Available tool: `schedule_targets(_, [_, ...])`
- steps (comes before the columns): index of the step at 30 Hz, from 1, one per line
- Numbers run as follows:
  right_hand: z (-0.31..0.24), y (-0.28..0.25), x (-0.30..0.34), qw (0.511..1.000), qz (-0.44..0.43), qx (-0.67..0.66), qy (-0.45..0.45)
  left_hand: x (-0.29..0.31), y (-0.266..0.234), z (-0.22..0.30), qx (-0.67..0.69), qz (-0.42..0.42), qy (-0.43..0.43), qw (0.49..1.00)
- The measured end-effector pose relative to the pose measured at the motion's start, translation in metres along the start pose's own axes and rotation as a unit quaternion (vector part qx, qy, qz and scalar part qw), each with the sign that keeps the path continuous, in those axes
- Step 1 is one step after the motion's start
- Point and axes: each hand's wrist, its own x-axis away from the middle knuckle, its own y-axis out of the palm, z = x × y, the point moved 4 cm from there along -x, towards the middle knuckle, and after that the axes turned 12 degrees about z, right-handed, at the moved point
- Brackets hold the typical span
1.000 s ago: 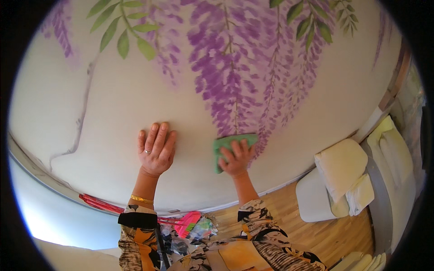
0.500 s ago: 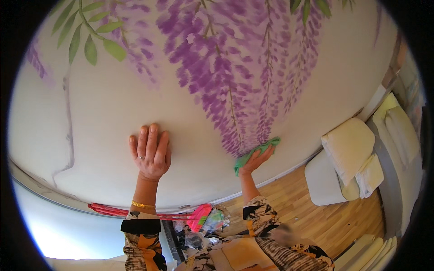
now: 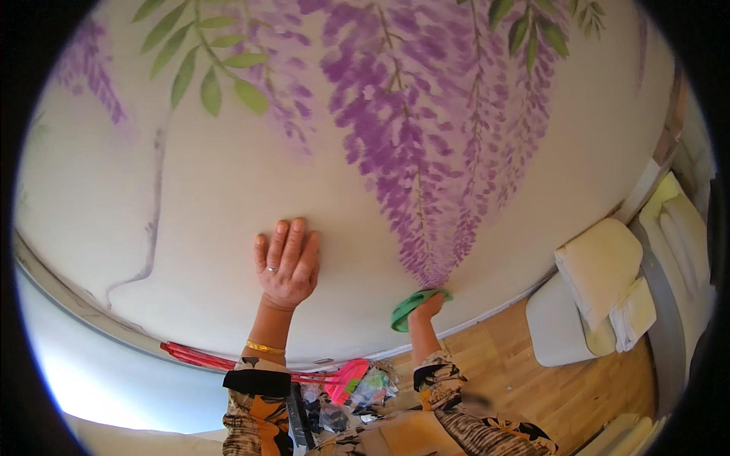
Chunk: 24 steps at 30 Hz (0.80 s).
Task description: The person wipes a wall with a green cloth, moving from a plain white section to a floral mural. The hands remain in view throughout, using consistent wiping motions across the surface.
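A pale wall [image 3: 205, 197] painted with purple hanging flowers [image 3: 403, 129] and green leaves [image 3: 211, 91] fills most of the picture. Flat against it, fingers spread a little, rests my left hand [image 3: 287, 266]; it has a ring, and a gold bracelet [image 3: 265, 347] circles the wrist. My right hand [image 3: 430, 305] grips a green cloth [image 3: 411, 310] at the wall, just below the tip of the longest painted flower cluster. The cloth covers part of that hand's fingers.
Below stand a pink broom head [image 3: 348, 380], red poles [image 3: 196, 355] and a heap of plastic bags [image 3: 372, 389]. To the right, cushions [image 3: 601, 262] lie on a white seat [image 3: 555, 327] over a wooden floor [image 3: 494, 357]. A bright window [image 3: 99, 372] is at lower left.
My right hand has moved down the wall with the green cloth, which is now more bunched. My left hand stays flat on the wall. The whole view has shifted slightly.
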Motion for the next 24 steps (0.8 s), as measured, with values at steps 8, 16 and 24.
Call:
schedule_targets(8, [-0.084, 0.046, 0.124, 0.848, -0.096, 0.195, -0.483, -0.007, -0.003, 0.001, -0.014, 0.023, -0.024, 0.999])
schedule_targets(16, [-0.051, 0.034, 0.203, 0.467, -0.347, 0.168, -0.796, -0.004, -0.006, 0.000, -0.008, 0.008, -0.013, 1.000])
schedule_targets(24, [-0.110, 0.081, 0.229, 0.208, -0.449, 0.124, -0.860, -0.014, -0.009, 0.000, -0.009, 0.014, -0.034, 0.999])
